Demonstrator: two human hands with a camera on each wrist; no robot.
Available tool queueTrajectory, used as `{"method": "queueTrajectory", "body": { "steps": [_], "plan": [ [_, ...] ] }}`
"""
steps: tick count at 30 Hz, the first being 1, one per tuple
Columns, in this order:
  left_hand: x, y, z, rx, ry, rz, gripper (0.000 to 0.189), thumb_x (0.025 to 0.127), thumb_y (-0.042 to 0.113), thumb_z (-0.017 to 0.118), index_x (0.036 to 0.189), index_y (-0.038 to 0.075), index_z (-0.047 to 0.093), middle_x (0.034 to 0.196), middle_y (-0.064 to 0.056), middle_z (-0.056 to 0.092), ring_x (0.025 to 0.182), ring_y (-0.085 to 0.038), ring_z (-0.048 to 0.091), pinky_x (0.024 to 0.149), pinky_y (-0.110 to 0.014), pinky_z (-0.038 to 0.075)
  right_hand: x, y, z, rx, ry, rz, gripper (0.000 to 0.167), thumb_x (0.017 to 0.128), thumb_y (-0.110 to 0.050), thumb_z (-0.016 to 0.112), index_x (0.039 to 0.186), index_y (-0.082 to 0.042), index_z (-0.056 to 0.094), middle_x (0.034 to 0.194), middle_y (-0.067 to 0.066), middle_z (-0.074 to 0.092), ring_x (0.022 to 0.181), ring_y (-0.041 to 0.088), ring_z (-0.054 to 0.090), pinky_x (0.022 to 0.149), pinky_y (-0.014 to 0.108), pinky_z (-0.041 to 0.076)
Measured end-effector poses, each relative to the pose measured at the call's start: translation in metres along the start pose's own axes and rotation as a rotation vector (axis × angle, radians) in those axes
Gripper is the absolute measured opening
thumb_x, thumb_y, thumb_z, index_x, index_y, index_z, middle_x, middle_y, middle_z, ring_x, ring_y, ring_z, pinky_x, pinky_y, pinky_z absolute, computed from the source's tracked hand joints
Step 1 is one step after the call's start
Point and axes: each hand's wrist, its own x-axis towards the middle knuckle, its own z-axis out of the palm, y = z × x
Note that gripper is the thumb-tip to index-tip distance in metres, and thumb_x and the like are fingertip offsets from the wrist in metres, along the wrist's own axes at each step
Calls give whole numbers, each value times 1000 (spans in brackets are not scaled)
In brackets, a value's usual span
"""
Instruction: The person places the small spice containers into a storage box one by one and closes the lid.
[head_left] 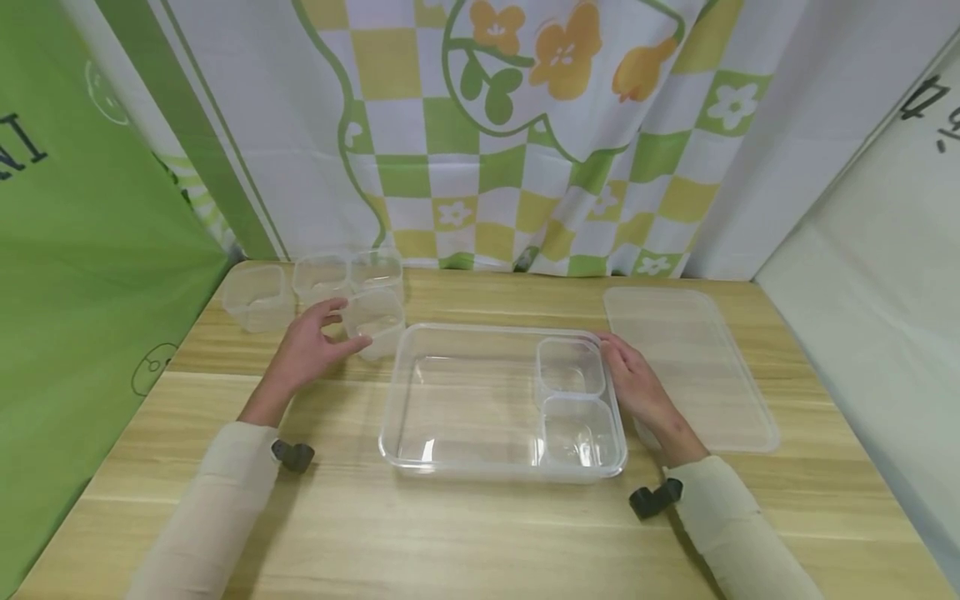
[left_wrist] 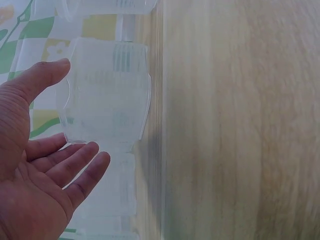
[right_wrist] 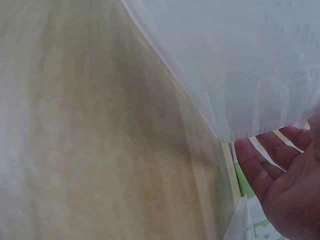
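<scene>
Pale wood tops the table (head_left: pixel 487 542). The clear box (head_left: pixel 465 467), with two inner cups (head_left: pixel 572 398), sits between left hand (head_left: pixel 311 346) and right hand (head_left: pixel 639 387), the latter's fingers nearly straight against its far right corner. The lid (head_left: pixel 697 367) lies just right of that hand. Thumb and fingers wide, the left hand brackets the near cup (head_left: pixel 381 310); three loose cups (head_left: pixel 258 287) stand ahead. A gentle pinch on opposite walls seems best, the right hand steadying the box.

Under your fingers (head_left: pixel 324 309) you have a light wood-grain tabletop (head_left: pixel 450 542); beyond them hangs a green-and-yellow-checked white fabric curtain (head_left: pixel 510 175) with orange flowers (head_left: pixel 577 75). Left of them is a bright green cloth sheet (head_left: pixel 75 275); right, a whitish cloth sheet (head_left: pixel 877 267).
</scene>
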Motion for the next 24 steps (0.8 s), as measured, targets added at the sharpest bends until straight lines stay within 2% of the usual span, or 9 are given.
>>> {"method": "queueTrajectory", "body": {
  "steps": [6, 12, 17, 24],
  "plan": [
    [3, -2, 0, -17, 0, 24, 95, 91, 31, 82, 158, -7, 26, 154, -31, 38, 136, -48, 45, 107, -59, 44, -1, -3, 1, -4, 0, -33, 56, 114, -40, 29, 152, -4, 47, 148, 24, 51, 139, 41, 43, 117, 59, 29],
    [6, -6, 0, -1, -30, 26, 99, 91, 35, 81, 158, -10, 22, 155, -33, 36, 138, -48, 43, 109, -60, 40, 0, 0, 2, 1, 6, -76, 52, 114, -37, 31, 148, -3, 52, 143, 22, 56, 135, 38, 48, 115, 56, 32],
    [8, -9, 1, -62, -72, 13, 104, 92, 37, 80, 161, -7, 15, 158, -32, 32, 141, -48, 39, 111, -59, 39, 1, 3, 2, -4, 10, -76, 53, 114, -37, 30, 147, -2, 52, 142, 23, 56, 133, 38, 49, 114, 56, 33],
    [10, -11, 3, -137, -80, 6, 101, 93, 29, 80, 161, -6, 14, 158, -33, 31, 141, -50, 38, 110, -57, 40, 1, 2, 2, -15, 14, -67, 53, 114, -38, 31, 147, -2, 52, 143, 23, 55, 135, 38, 48, 115, 56, 32]
  ]
}}
